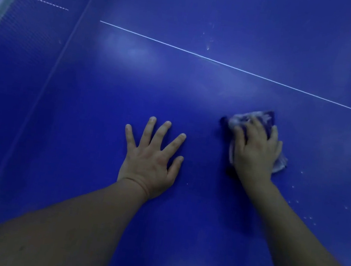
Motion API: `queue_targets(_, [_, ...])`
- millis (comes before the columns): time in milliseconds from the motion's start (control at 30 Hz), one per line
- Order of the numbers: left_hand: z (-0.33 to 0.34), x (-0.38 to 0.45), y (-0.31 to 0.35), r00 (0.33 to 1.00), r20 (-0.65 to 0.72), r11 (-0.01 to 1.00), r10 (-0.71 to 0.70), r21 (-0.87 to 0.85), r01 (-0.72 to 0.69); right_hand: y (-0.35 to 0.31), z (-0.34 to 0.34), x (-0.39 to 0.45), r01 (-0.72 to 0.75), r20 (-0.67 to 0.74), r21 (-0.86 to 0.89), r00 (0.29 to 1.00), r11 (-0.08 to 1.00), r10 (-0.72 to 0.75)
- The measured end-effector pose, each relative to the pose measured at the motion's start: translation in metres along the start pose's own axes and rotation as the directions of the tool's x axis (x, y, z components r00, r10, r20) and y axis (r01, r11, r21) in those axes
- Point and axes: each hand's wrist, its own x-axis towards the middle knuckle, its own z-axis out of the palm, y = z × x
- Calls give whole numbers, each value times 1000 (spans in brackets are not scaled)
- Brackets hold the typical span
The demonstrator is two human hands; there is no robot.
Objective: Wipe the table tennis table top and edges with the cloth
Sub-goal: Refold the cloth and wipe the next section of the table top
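Nearest me, left hand [152,160] lies flat w/ fingers spread, palm bracing on the glossy blue table tennis table top [82,120]. Right hand [256,150], a bit farther out, presses the crumpled purple-and-white cloth [261,118], fingers curled over it. Cloth pokes out ahead of the fingertips, toward the thin white centre line [234,67]; beyond that, pale specks [208,43]. I'd push fwd next.

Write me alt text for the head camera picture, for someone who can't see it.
Seen from above, a person's right hand presses a bunched cloth onto a blue table tennis table, while the left hand rests flat with fingers spread. A thin white line crosses the surface beyond the hands, and the net shows at the upper left.
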Motion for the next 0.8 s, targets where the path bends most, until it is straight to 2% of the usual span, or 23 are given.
queue_targets(67, [-1, 0, 1, 1000, 2, 1000, -1, -6, 1, -15, 6, 43, -89, -27, 74, 995, 993, 91])
queue_targets(133, [-2, 0, 1, 1000, 10, 1000, -6, -6, 6, -40, 15, 81, -64, -29, 100, 997, 993, 68])
queue_targets(267, [-2, -1, 1, 1000, 6, 1000, -7, -3, 7, -63, 25, 76, 184, 76, 39, 980, 982, -186])
queue_targets(333, [-3, -1, 2, 1000, 5, 1000, -1, -3, 1, -46, 18, 45, 308, 84, 4, 948, 951, -307])
queue_targets(400, [-4, -1, 2, 1000, 11, 1000, 3, 3, -3, -20, 10, 26, 351, 67, -26, 935, 936, -349])
queue_targets(433, [-4, -2, 3, 1000, 14, 1000, 7, 1, -7, -10, 7, 26, 320, 50, -37, 947, 947, -318])
queue_targets(500, [-5, -1, 2, 1000, 12, 1000, 10, -6, -10, -9, 6, 41, 167, 3, -45, 986, 985, -167])
queue_targets(567, [-6, -1, 2, 1000, 20, 1000, 11, -5, -11, -31, 13, 65, -25, -55, -2, 998, 1000, 25])
queue_targets(633, [-6, -1, 3, 1000, 17, 1000, 9, -6, -9, -67, 24, 89, -139, -49, 24, 989, 990, 140])
queue_targets(700, [-7, -1, 3, 1000, 16, 1000, 7, -10, -7, -105, 37, 107, -160, -11, 27, 987, 987, 161])
queue_targets(800, [-7, -1, 3, 1000, 11, 1000, 7, -6, -7, -131, 49, 108, -46, 30, -4, 998, 999, 46])
